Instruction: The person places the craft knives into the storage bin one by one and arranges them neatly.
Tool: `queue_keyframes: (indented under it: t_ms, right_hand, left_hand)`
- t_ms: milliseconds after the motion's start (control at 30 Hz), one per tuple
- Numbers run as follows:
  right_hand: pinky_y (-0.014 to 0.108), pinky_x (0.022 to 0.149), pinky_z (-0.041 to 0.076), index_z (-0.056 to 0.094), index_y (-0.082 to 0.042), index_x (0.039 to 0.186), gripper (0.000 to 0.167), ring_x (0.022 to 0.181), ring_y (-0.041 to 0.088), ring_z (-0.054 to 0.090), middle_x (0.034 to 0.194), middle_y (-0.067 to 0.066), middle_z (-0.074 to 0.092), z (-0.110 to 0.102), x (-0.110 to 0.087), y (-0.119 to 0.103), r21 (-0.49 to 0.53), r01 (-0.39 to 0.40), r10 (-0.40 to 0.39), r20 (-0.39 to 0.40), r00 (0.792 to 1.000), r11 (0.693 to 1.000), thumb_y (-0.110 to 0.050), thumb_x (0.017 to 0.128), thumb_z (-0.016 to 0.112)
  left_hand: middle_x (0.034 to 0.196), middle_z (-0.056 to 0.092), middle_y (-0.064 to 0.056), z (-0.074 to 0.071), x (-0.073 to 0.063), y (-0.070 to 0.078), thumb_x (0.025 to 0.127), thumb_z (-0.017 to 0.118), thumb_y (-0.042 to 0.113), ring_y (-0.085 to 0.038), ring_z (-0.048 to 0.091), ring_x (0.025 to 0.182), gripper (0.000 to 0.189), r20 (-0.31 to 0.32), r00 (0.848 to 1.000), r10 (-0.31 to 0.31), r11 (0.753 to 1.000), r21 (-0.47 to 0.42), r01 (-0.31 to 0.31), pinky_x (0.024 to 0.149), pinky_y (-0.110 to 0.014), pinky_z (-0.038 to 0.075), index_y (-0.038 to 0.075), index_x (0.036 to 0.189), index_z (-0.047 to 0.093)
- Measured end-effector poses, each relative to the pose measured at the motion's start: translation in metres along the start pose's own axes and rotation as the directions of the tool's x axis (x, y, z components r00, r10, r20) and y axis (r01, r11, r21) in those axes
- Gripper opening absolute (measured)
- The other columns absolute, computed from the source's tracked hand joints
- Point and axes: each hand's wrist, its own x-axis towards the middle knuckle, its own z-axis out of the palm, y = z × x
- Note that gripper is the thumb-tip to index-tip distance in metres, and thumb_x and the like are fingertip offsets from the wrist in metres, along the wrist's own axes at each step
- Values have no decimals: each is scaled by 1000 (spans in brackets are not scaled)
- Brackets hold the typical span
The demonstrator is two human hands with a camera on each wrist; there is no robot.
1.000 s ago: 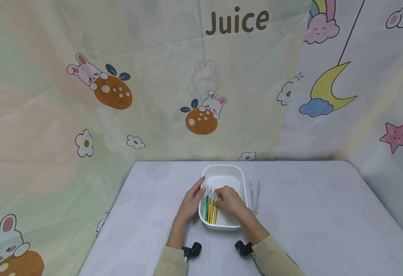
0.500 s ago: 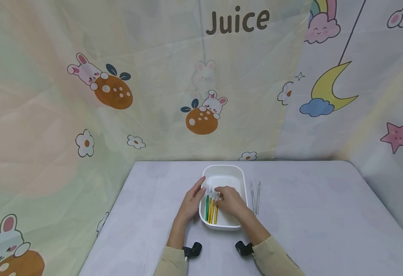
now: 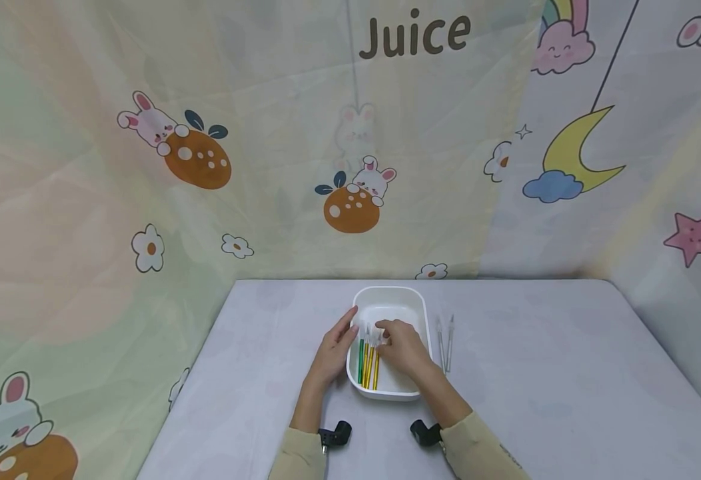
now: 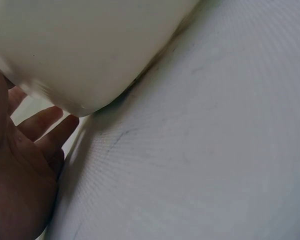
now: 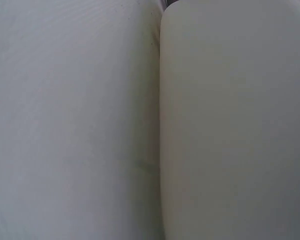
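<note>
In the head view a white tray (image 3: 407, 395) stands on the table, with several slim pens (image 3: 367, 367) in its left part, green and yellow with clear upper ends. My left hand (image 3: 329, 353) lies along the tray's left side, fingers extended at the rim. The left wrist view shows that hand's fingertips (image 4: 70, 125) against the tray's outer wall. Inside the tray, my right hand (image 3: 403, 347) bends over the upper ends of the pens, thumb and index finger apart. Its other fingers are mostly hidden. The right wrist view shows only the tray's wall (image 5: 230, 125) and tabletop, no fingers.
Two clear, slender pens (image 3: 445, 343) lie on the table just right of the tray. The pale tabletop (image 3: 536, 373) reaches back to a printed cloth (image 3: 278, 167). Black wrist cameras (image 3: 335, 435) sit by both sleeves, near the tray's front edge.
My right hand has shifted very slightly to the right, its index finger lifting a little. The left hand, tray and pens have stayed in place.
</note>
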Motion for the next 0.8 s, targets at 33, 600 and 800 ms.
queue_keyframes:
  t_ms: [33, 600, 800]
  right_hand:
    - [34, 73, 55, 70, -5, 131, 46, 82, 16, 60, 102, 10, 72, 0, 0, 0, 2, 8, -8, -10, 1000, 1000, -8, 86, 82]
    - [18, 60, 50, 75, -12, 126, 38, 75, 10, 58, 104, 7, 72, -3, 0, 3, 109, 141, -111, -248, 962, 984, -15, 89, 84]
    - [19, 59, 49, 76, -9, 121, 35, 73, 11, 58, 99, 7, 73, -7, 1, 6, 155, 221, -156, -348, 924, 963, -15, 88, 84]
  left_hand:
    - [167, 37, 11, 0, 0, 0, 111, 49, 33, -21, 29, 159, 49, 0, 1000, -3, 1000, 1, 3, 130, -50, 24, 27, 159, 44]
    - [168, 36, 9, 0, 0, 1, 111, 49, 31, -23, 29, 159, 50, -2, 1000, -19, 1000, 5, 19, 129, -52, 26, 27, 160, 43]
    - [167, 38, 11, 0, 1, 1, 111, 50, 32, -20, 30, 158, 47, -5, 1000, -30, 1000, 6, 30, 128, -50, 27, 35, 158, 45]
